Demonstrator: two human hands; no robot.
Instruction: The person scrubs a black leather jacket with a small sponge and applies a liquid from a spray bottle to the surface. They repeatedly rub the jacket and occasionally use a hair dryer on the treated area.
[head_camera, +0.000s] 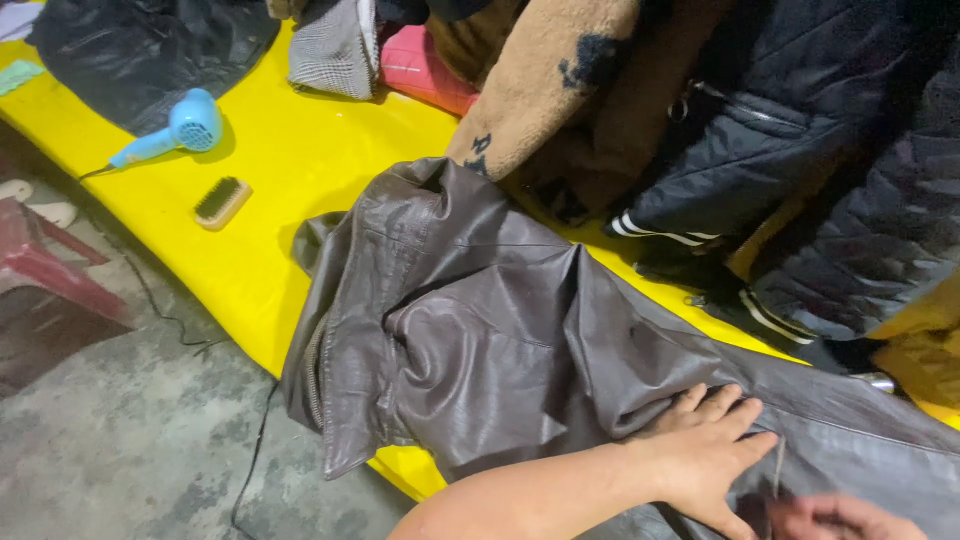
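brown leather jacket (480, 330) spread over the near edge of a yellow tabletop (290, 150); left hand (705, 450) pressed flat on it, fingers extended; right hand (840, 517) pinching a thin needle-like tool (779, 465). blue hair dryer (175, 132) and brush (221, 202) near the far-left edge; grey concrete floor (130, 440) below.

Bare left forearm and hand (700, 450), apparently no sleeve or rings

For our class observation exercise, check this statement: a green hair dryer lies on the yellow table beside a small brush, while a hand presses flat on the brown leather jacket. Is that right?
Not quite. The hair dryer is light blue, not green, as the head view shows. The rest holds: it lies on the yellow table near the small brush, and the left hand presses flat on the brown leather jacket.
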